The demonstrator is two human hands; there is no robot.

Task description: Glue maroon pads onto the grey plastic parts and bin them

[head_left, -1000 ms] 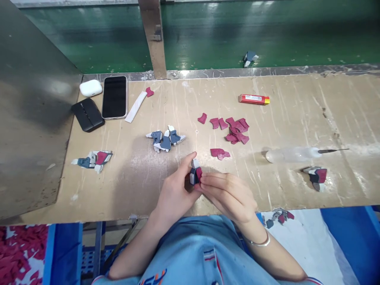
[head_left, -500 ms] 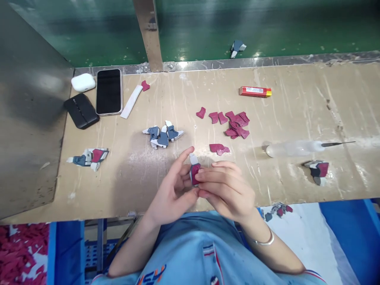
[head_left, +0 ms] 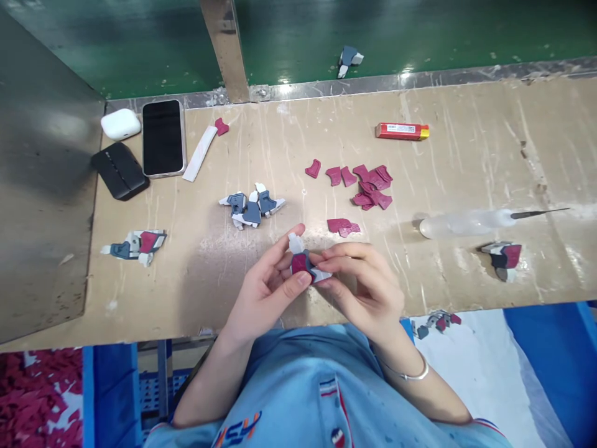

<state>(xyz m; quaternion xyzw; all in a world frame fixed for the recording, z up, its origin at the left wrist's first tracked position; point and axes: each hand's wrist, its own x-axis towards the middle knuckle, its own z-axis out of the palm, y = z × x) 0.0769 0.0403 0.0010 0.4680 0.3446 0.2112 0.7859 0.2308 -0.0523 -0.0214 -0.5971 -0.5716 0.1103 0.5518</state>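
A small plastic part point(head_left: 300, 264), dark blue and white with a maroon panel, is held over the table near its front edge. My left hand point(head_left: 273, 280) grips its left side, the thumb on the maroon panel. The fingertips of my right hand point(head_left: 366, 286) pinch the white tip at its right. Beyond my hands lie two maroon pieces point(head_left: 342, 226), and a pile of maroon pieces point(head_left: 373, 186) sits farther back. Several blue and white parts point(head_left: 252, 211) lie together behind my left hand.
Left: a phone point(head_left: 163, 138), white case point(head_left: 120, 124), black case point(head_left: 120, 171), white strip point(head_left: 200, 153) and joined parts point(head_left: 134, 246). Right: a red tube point(head_left: 401, 131), a needle-tipped bottle point(head_left: 466, 224) and an assembled part point(head_left: 504, 257). A blue bin point(head_left: 112, 392) stands below left.
The held part has turned, so its white tip now points right toward my right fingers. My left thumb has moved onto the maroon panel. The camera view has shifted slightly.
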